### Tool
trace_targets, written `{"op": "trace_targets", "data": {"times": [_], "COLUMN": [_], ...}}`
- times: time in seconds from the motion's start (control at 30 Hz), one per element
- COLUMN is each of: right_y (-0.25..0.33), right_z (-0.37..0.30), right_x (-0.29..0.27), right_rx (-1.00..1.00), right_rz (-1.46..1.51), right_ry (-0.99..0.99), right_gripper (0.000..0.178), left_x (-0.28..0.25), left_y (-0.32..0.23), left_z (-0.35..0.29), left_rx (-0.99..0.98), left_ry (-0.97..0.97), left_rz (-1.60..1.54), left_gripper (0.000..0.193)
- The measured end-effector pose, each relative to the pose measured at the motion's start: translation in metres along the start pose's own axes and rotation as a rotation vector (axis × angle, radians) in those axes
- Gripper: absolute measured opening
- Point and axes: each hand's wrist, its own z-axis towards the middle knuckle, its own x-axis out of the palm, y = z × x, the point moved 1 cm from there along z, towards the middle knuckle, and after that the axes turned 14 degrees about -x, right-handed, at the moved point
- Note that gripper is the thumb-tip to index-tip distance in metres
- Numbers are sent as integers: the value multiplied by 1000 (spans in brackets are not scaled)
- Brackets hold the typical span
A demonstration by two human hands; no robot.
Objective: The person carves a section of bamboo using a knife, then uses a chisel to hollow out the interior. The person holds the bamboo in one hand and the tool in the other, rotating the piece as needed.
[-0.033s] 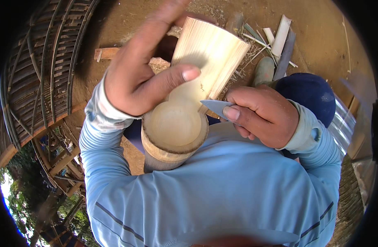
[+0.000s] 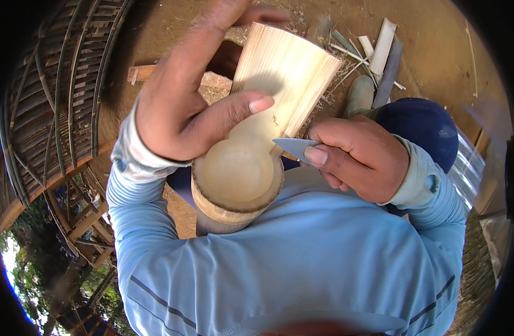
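Note:
A pale bamboo piece stands in front of my body, its long curved wall reaching away from me. At its near end is a round, hollow-looking section with a brown rim. My left hand is over its left side, fingers stretched and apart. The left thumb lies across the inner face and casts a shadow; whether it touches the wood is unclear. Closed in my right hand is a knife; its short pointed blade points left, against or very near the wall's lower right edge. The knife's handle is hidden in the fist.
Split bamboo strips and shavings lie on the brown ground ahead. A slatted bamboo structure fills the left side. A wooden board lies behind my left hand. My knee in dark blue is at the right, near a shiny corrugated sheet.
My left hand has shifted slightly left, its far fingers spreading a little more. My right hand and the knife have barely moved. The bamboo stays in place.

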Motion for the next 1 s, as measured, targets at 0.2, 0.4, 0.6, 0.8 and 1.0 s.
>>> {"op": "trace_targets", "data": {"times": [0.2,0.4,0.6,0.8,1.0], "right_y": [0,2,5,7,6], "right_z": [5,5,4,3,1], "right_x": [1,-4,-5,-8,-8], "right_rx": [-63,-11,-26,-6,-20], "right_rz": [-15,-30,-23,-2,-13], "right_ry": [-15,4,6,7,-40], "right_gripper": [31,30,29,29,30], "left_x": [-7,-9,-1,-4,1], "left_y": [18,18,28,30,18], "left_z": [28,38,45,50,49], "left_rx": [428,401,518,583,533], "left_ry": [-89,-54,-88,-48,-74], "left_rz": [456,539,416,433,297], "left_gripper": [83,65,66,76,77]}}
